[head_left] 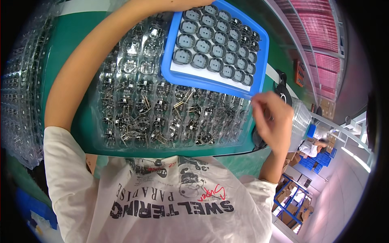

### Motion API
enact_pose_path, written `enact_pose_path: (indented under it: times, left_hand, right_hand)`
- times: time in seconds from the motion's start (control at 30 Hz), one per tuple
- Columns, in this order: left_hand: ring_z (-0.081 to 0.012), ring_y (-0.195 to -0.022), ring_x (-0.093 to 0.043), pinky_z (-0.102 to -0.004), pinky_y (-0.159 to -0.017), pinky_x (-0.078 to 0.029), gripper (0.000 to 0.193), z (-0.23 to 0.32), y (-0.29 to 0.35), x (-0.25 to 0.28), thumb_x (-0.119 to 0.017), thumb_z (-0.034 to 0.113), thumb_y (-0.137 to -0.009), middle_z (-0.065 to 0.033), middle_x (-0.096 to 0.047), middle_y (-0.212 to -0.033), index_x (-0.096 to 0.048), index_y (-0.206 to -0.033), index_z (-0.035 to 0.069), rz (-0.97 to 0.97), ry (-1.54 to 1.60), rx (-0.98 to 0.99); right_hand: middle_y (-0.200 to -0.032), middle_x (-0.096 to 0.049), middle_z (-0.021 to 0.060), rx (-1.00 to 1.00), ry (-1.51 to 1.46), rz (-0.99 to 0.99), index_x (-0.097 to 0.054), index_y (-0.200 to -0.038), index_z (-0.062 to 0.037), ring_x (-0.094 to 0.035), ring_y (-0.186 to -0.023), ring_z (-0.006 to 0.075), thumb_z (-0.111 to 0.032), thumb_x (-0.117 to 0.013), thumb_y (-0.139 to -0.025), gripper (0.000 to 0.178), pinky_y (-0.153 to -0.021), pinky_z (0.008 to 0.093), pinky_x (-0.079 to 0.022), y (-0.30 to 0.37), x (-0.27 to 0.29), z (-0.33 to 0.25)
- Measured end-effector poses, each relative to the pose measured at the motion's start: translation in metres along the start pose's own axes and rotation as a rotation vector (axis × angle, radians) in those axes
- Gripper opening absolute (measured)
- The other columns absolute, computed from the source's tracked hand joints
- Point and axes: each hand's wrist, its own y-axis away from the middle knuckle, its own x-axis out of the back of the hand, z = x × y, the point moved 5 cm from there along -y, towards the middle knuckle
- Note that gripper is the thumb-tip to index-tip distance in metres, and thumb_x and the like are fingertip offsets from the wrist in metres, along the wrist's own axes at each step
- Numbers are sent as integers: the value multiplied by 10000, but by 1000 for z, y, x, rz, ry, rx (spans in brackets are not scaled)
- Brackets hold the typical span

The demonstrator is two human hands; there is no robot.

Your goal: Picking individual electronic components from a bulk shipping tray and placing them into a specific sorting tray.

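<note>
A blue tray [167,60] holds rows of grey rounded plastic housings [199,60] on a white sheet. At its far right side, several pieces [246,35] look darker. My left arm stretches across the table, and my left hand [182,4] is at the tray's far left corner; its fingers are mostly cut off by the picture's edge. By the near right corner is my right hand [275,119], thumb and forefinger brought together at the tray's rim. Under and before the tray lies a clear blister tray [121,117] with small black circuit assemblies, some with metal pins.
More stacked clear blister trays [22,85] stand at the left of the green table [77,30]. A black cable-like item [282,87] lies beyond my right hand. Farther right are shelving with cartons [289,202], blue crates [312,162] and another person [310,149].
</note>
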Motion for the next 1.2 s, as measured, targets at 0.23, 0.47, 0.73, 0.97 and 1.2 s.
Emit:
enact_pose_path:
  times: [0.23, 0.47, 0.73, 0.97, 1.2]
  left_hand:
    - [-310, -808, -637, -361, -730, -486, 203, -1, -1, -4, -632, 151, -801, -191, -655, -833, -643, -873, -39, -8, 31, -13]
    - [-298, -794, -644, -354, -720, -488, 199, 2, -1, -6, -633, 146, -805, -189, -657, -822, -643, -875, -40, -34, 33, 6]
    - [-281, -778, -643, -343, -708, -487, 191, 5, 0, -2, -628, 139, -812, -184, -656, -818, -640, -884, -37, -44, 34, 9]
    - [-283, -787, -642, -347, -713, -485, 190, -2, -3, -8, -628, 142, -810, -182, -654, -823, -636, -877, -35, -76, 76, 69]
    - [-320, -828, -625, -369, -745, -481, 194, -1, -2, -7, -632, 155, -807, -184, -647, -843, -639, -873, -27, -9, 8, -23]
  right_hand:
    - [-743, -606, 88, -101, 60, -256, -599, -905, -16, -583, -576, 179, -82, -707, -772, 183, -496, 282, -430, 30, -19, 2]
    - [-724, -592, 84, -266, -80, -135, -614, -868, 14, -553, -584, 171, -111, -720, -781, 185, -495, 275, -412, 41, -25, 31]
    - [-676, -562, 76, -172, -77, -155, -643, -811, 3, -489, -515, 152, -128, -728, -783, 159, -477, 287, -379, 31, -43, 18]
    - [-692, -560, 68, -176, -70, -225, -632, -773, 14, -492, -516, 140, -76, -665, -810, 102, -472, 274, -384, 29, -41, 23]
    - [-1010, -581, 147, -192, -627, -283, -607, -853, 34, -548, -643, 103, -5, -560, -830, 65, -549, 198, -456, 21, -9, 20]
